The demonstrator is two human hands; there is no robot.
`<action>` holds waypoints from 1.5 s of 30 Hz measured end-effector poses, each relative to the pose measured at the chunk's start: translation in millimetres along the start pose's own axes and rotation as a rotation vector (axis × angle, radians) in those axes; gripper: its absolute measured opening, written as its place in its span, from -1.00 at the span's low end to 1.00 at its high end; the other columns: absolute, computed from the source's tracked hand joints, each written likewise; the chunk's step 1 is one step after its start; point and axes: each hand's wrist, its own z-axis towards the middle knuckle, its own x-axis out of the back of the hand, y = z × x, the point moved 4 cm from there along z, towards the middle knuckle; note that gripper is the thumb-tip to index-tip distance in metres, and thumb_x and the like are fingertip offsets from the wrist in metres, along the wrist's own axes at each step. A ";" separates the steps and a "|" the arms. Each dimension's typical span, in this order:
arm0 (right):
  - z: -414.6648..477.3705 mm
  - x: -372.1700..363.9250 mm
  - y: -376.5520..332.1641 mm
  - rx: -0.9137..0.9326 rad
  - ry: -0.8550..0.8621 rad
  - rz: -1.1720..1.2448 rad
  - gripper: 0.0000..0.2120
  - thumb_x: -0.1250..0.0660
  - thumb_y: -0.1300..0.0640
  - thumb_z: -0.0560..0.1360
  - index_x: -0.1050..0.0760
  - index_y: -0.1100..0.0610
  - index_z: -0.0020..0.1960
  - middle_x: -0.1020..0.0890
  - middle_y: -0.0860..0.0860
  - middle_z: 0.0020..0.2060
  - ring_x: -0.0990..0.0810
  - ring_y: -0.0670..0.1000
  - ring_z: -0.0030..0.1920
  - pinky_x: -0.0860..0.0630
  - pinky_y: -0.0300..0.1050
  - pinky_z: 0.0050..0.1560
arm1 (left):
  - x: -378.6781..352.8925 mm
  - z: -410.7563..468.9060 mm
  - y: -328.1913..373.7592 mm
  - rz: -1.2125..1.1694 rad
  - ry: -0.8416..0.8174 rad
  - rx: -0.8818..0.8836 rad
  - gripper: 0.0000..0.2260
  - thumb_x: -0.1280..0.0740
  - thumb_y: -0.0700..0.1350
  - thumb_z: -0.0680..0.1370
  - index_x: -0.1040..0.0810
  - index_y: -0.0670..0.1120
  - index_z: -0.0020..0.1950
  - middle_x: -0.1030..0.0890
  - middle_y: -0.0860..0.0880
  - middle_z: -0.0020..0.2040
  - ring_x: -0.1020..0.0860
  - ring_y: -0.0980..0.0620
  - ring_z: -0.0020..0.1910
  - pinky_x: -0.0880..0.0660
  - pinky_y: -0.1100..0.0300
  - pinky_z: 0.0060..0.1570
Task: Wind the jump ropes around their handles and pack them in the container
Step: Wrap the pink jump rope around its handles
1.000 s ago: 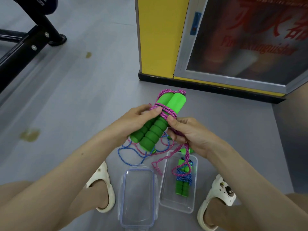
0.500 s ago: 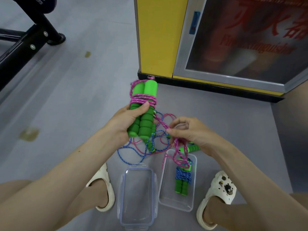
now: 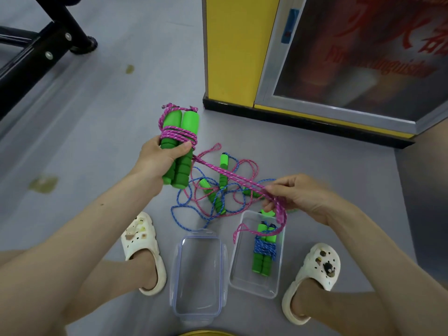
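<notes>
Trouble could come from the pink rope (image 3: 230, 177), which runs tight from the two green handles (image 3: 180, 141) down toward 4 o'clock. The left hand (image 3: 157, 163), at 10 o'clock from the middle of the view, has its fingers and thumb curled round both handles, with a few pink turns wound on just above the thumb. The right hand (image 3: 298, 197), at 3 o'clock, pinches a doubled bit of the same rope, and a loose loop hangs from it over the clear box (image 3: 242, 275) at 5 o'clock. One blue rope bundle (image 3: 263, 251) already lies in that box, and the lid (image 3: 198, 275) lies on the floor (image 3: 97, 117) beside it at 6 o'clock. In the middle sits a messy pile (image 3: 218, 200) of blue and pink rope with more green handles. I think the pink rope may be mixed up with that pile, so a pull could drag the pile along or make a knot. If the right hand lets the rope go slack, the turns could slip off the handle tops. The hanging loop could also catch the box edge and tip it.
</notes>
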 end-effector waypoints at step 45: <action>22.3 -37.4 -29.0 0.283 0.204 0.011 -0.66 -0.33 0.34 0.48 -0.48 0.19 0.24 -0.60 0.06 0.06 -0.55 -0.04 0.09 -0.45 -0.24 0.13 | -69.5 -43.7 10.6 -0.096 -0.417 0.051 -0.76 -0.42 -0.18 0.48 -0.53 -0.20 0.11 -0.65 -0.14 -0.19 -0.64 -0.05 -0.33 -0.59 0.14 -0.37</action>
